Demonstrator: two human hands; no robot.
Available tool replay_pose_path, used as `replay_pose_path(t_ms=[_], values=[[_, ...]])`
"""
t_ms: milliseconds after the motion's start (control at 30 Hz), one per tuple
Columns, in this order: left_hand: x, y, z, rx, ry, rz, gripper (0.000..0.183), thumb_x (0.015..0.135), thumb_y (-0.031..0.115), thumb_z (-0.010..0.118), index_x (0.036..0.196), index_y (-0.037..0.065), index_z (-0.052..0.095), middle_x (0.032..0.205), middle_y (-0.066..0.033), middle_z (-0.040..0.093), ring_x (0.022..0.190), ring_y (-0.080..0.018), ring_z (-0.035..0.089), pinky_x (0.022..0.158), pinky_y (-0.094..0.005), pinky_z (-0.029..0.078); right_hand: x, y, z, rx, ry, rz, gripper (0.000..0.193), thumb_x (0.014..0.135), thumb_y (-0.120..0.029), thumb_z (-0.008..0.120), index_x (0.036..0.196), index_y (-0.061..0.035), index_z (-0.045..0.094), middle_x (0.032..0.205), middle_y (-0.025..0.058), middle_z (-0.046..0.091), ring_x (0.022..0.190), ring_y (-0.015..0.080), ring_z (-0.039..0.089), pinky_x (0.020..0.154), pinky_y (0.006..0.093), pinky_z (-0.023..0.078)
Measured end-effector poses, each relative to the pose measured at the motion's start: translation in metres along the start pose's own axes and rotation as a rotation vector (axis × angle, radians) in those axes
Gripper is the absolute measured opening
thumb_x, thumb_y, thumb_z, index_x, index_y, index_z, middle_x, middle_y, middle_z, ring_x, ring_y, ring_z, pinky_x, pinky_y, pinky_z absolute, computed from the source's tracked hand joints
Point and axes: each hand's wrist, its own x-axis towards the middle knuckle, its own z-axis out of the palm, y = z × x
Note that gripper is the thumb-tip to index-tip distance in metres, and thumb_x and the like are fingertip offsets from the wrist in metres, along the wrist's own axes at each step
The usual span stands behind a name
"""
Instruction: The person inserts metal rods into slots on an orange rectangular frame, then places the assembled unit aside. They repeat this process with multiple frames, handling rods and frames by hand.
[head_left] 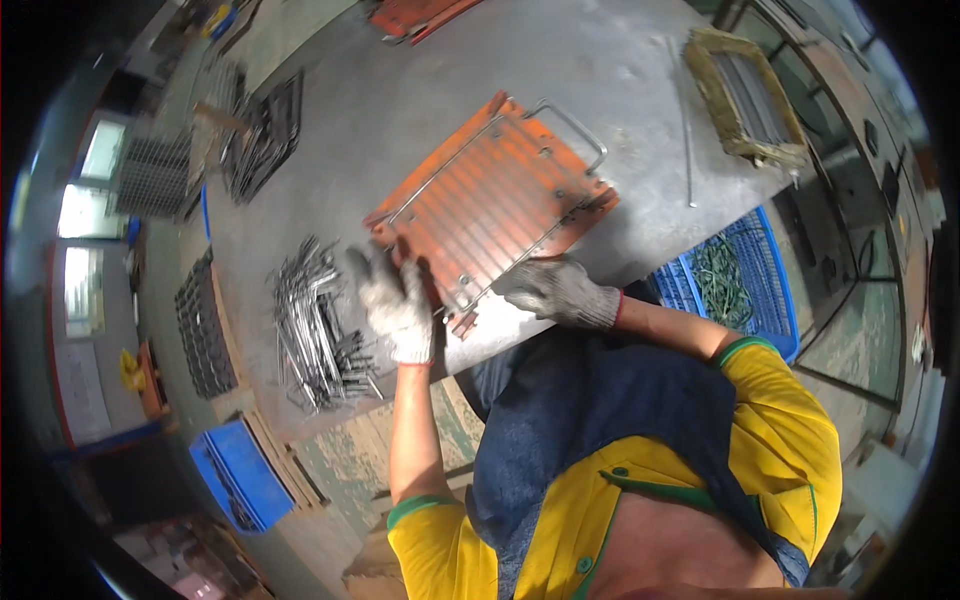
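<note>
An orange metal fixture plate (475,195) lies slanted on the grey metal table, with thin parallel wires across it and rods along its long edges. A bent wire handle (585,130) sticks out past its far right corner. My left hand (398,305), in a whitish glove with dark fingertips, is at the plate's near left corner, fingers apart, nothing seen in it. Curled by the near right edge is my right hand (565,290), in a greyish glove, its fingers together; whatever they grip is hidden. A pile of loose metal rods (315,335) lies left of my left hand.
Dark wire frames (265,135) are stacked at the table's far left. A thin rod (685,130) and a worn yellowish tray (745,95) lie at the right. Below the table's right edge is a blue crate (770,280) with green strands. Another orange piece (420,15) sits at the far edge.
</note>
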Motion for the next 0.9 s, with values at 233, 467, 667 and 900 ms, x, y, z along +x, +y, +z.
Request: replay_pose_path(t_ms=[233, 467, 667, 900], values=[[-0.003, -0.049, -0.021, -0.196, -0.53, -0.413, 0.049, 0.099, 0.043, 0.061, 0.09, -0.004, 0.069, 0.069, -0.013, 0.067, 0.06, -0.0176, 0.06, 0.054, -0.0401, 0.044, -0.082, 0.034, -0.085, 0.252, 0.14, 0.868, 0.029, 0.097, -0.027, 0.061, 0.12, -0.0138, 0.071, 0.116, 0.0057, 0.071, 0.102, 0.0252, 0.069, 0.089, 0.039, 0.055], [-0.015, 0.02, -0.019, -0.978, -0.882, -1.12, 0.05, 0.101, 0.052, 0.058, 0.08, 0.005, 0.058, 0.061, -0.0055, 0.057, 0.046, -0.0163, 0.051, 0.044, -0.028, 0.04, -0.112, 0.049, -0.061, -0.054, 0.135, 0.73, 0.03, 0.094, -0.03, 0.067, 0.119, -0.0133, 0.069, 0.107, 0.0068, 0.071, 0.096, 0.0269, 0.07, 0.082, 0.0398, 0.056], [0.008, 0.098, 0.078, -1.11, -0.831, -0.991, 0.043, 0.101, 0.047, 0.058, 0.095, 0.004, 0.061, 0.076, -0.0151, 0.069, 0.063, -0.0296, 0.07, 0.052, -0.0377, 0.058, -0.111, 0.051, -0.067, -0.041, 0.16, 0.651, 0.031, 0.094, -0.029, 0.067, 0.12, -0.0118, 0.068, 0.104, 0.009, 0.071, 0.092, 0.0296, 0.07, 0.081, 0.043, 0.057], [0.06, 0.218, 0.124, -0.88, -0.933, -0.279, 0.044, 0.103, 0.037, 0.052, 0.123, -0.002, 0.055, 0.104, -0.014, 0.07, 0.083, -0.0228, 0.07, 0.075, -0.0343, 0.057, -0.109, 0.05, -0.066, -0.019, 0.183, 0.729, 0.031, 0.095, -0.03, 0.065, 0.122, -0.0139, 0.069, 0.099, 0.0116, 0.07, 0.091, 0.0318, 0.068, 0.08, 0.0449, 0.054]])
